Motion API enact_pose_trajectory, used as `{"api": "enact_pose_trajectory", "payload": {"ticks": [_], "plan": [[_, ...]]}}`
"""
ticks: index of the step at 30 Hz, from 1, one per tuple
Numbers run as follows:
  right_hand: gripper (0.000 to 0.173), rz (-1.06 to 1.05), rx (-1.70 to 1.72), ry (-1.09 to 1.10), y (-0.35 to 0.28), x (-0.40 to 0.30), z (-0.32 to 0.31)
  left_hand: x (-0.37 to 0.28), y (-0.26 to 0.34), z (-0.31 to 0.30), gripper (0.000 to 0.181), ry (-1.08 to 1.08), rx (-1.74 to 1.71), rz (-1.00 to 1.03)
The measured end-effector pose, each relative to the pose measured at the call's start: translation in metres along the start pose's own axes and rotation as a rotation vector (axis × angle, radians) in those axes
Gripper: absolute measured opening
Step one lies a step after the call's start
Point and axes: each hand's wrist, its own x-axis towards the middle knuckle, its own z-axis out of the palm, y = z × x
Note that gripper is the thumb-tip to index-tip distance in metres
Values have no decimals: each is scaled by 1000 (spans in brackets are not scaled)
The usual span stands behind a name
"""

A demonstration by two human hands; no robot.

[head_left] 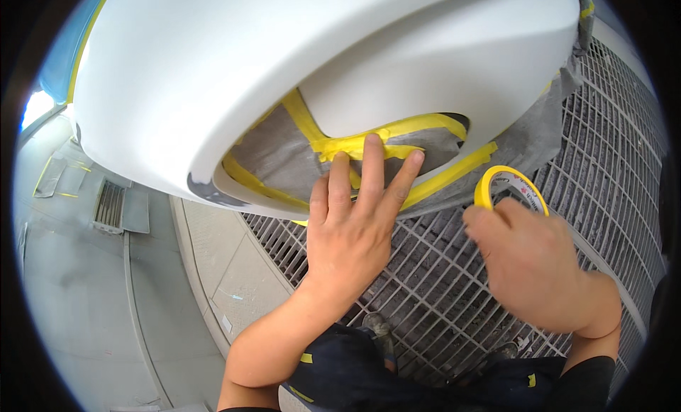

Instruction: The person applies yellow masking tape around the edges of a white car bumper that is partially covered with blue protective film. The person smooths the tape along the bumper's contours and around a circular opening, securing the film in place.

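My left hand lies spread, its fingertips pressing on yellow masking tape along the rim of an opening in a white car bumper. Grey masking sheet covers much of that opening, bordered by more yellow tape. To the right, my right hand is closed on a roll of yellow masking tape, held just off the bumper's lower edge. A dark patch of the opening shows under the tape at its right end. More grey sheet hangs below the bumper, with a yellow strip along it.
Metal floor grating with dark bars lies below, around my shoes. At the left stand a grey wall with a vent and a pale floor edge. Blue sheeting edged with yellow tape shows at the upper left.
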Motion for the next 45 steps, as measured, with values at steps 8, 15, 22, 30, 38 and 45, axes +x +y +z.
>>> {"api": "enact_pose_trajectory", "payload": {"ticks": [8,15,22,30,38,45], "plan": [[26,112,294,-79,42,10,-21,8,-8,-22,59,23,-110,-15],[74,-144,652,78,40,-7,30,4,29,-35,68,-213,-1444,-289],[76,-193,630,-95,43,-17,29,-7,42,-23,15,-207,-1530,-449],[48,-357,679,-36,78,9,18,8,13,-23,7,204,-899,-457],[19,206,1033,-115,113,36,-16,37,3,-13,17,311,-618,-555],[25,179,1202,286,130,54,3,46,6,-6,17,345,-526,-437]]}}
